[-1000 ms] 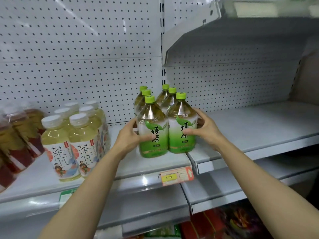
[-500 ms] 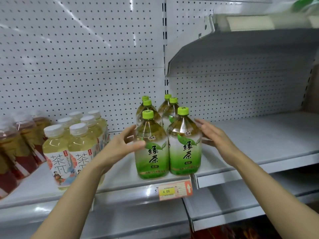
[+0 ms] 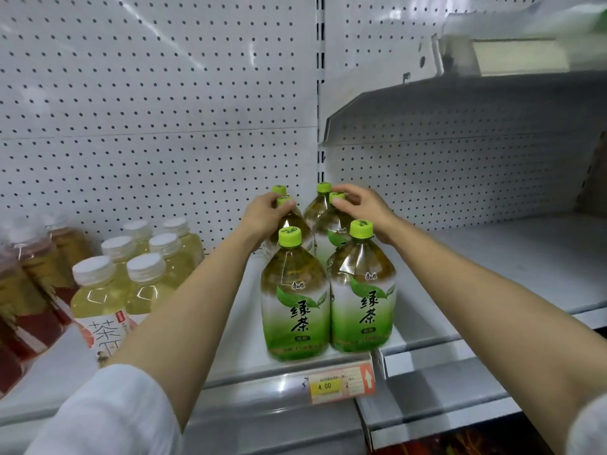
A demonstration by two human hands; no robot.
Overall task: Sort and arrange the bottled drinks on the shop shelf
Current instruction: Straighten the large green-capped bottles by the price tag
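Observation:
Several green tea bottles with green caps stand in two rows on the white shelf [image 3: 230, 366]. The front left bottle [image 3: 295, 307] and the front right bottle [image 3: 363, 297] stand at the shelf's front edge, untouched. My left hand [image 3: 266, 218] grips the neck of the middle bottle [image 3: 297, 226] in the left row. My right hand [image 3: 364, 208] grips the top of the middle bottle [image 3: 333, 221] in the right row. Behind them two rear caps [image 3: 279, 190] show.
Pale yellow tea bottles with white caps [image 3: 115, 290] stand to the left, red-brown drinks [image 3: 26, 290] further left. A price tag reading 4.00 [image 3: 341, 384] hangs on the shelf edge. The adjoining shelf on the right [image 3: 509, 274] holds nothing. Pegboard backs everything.
Both hands let go of the front bottles, opened, then reached back over them and closed on the necks of the middle bottles. The camera has moved closer.

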